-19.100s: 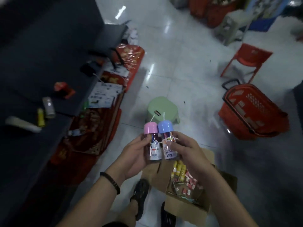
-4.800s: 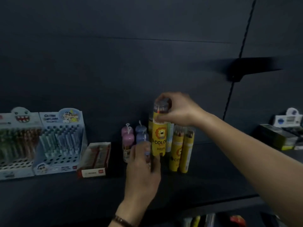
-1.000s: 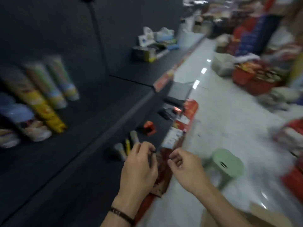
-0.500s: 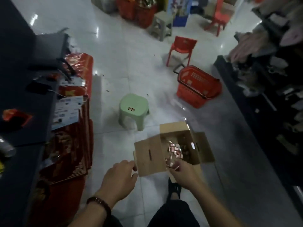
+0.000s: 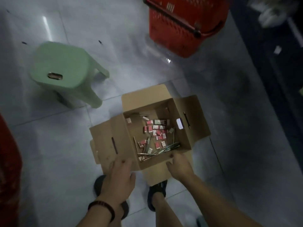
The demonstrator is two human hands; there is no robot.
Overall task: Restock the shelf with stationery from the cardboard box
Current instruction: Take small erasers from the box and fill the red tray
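shop | red shopping basket (image 5: 177, 35) | cardboard box (image 5: 111, 136) of stock | dark shelving (image 5: 288, 76)

Brown box (image 5: 193, 122), green stool (image 5: 65, 69), red basket (image 5: 178, 30)

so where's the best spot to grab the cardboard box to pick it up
Take the cardboard box by its two side walls, one hand from the left and one from the right. The right wall shows a cut-out hand-hole for a grip. The splayed flaps would probably bend, so reach below them.
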